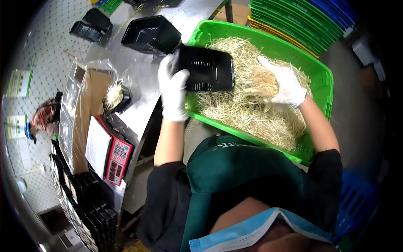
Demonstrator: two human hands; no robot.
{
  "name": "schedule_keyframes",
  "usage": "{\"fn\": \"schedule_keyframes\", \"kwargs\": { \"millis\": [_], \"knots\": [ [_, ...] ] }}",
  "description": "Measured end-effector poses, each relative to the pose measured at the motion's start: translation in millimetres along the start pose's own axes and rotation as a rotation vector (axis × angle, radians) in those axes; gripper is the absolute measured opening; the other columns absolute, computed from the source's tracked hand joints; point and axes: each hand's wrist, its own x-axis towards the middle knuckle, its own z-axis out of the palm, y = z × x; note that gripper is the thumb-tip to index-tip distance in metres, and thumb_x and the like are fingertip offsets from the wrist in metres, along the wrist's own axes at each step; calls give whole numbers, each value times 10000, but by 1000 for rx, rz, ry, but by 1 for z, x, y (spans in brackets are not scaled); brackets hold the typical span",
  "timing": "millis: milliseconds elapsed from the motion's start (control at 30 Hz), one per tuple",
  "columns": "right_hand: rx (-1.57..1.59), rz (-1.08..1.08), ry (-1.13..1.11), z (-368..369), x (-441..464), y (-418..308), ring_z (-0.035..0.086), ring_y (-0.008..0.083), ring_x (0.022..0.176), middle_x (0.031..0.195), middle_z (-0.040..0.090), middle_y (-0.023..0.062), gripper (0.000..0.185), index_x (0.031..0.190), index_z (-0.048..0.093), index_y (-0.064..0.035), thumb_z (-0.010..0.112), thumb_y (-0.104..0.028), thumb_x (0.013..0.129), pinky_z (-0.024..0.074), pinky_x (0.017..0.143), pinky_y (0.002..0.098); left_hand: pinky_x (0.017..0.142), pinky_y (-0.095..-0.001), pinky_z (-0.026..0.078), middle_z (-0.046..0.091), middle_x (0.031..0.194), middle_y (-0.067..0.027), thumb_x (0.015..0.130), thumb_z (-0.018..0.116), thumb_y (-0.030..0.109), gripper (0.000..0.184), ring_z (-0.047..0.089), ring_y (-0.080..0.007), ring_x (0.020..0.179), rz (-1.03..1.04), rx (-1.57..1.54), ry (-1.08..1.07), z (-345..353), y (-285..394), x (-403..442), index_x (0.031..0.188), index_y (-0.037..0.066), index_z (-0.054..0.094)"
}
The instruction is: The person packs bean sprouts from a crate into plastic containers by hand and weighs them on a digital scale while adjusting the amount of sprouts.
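My left hand [173,86], in a white glove, grips a black plastic tray [208,70] by its near side. The tray is tilted over the left part of a green crate [327,96], and its inside looks bare. Heaped in the crate are pale, thin bean sprouts [252,113]. My right hand [289,85], also gloved in white, is closed around a brownish clump of sprouts at the crate's right side. Part of its fingers is hidden by the strands. Left of my left hand, a stack of black trays [151,34] stands on the metal table [140,73].
A red and white scale [113,153] sits at the table's near end. Beside it are a small black tray of sprouts [114,96] and a plastic-lined cardboard box [84,105]. Green crates [294,25] are stacked behind. Another person [45,115] is at far left.
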Motion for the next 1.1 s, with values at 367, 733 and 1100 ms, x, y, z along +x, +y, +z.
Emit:
{"fn": "schedule_keyframes", "kwargs": {
  "millis": [367, 733, 1100],
  "knots": [
    [-427, -372, 230, 40, 127, -137, 595, 316, 855, 924, 612, 143, 519, 1134, 542, -49, 678, -148, 643, 462, 747, 419, 1117, -418, 209, 206, 1453, -256, 669, 649, 162, 925, 194, -394, 1348, -99, 54, -203, -12, -33, -24, 1445, -10, 177],
    [-11, -730, 70, 273, 279, -396, 624, 332, 872, 990, 635, 168, 681, 1142, 565, -50, 738, -425, 601, 503, 775, 414, 1079, -335, 309, 335, 1425, -139, 737, 491, 32, 751, 363, -231, 1290, 224, -279, 613, -337, 34, -48, 1441, -12, 235],
    [-151, -746, -453, 390, 328, -544, 632, 339, 847, 967, 638, 196, 691, 1163, 518, -50, 704, -457, 636, 505, 752, 433, 865, -332, 465, 624, 1062, -140, 885, 541, 223, 331, 588, -239, 977, 81, 755, 766, -537, 72, -100, 1133, 8, 590]
  ]
}}
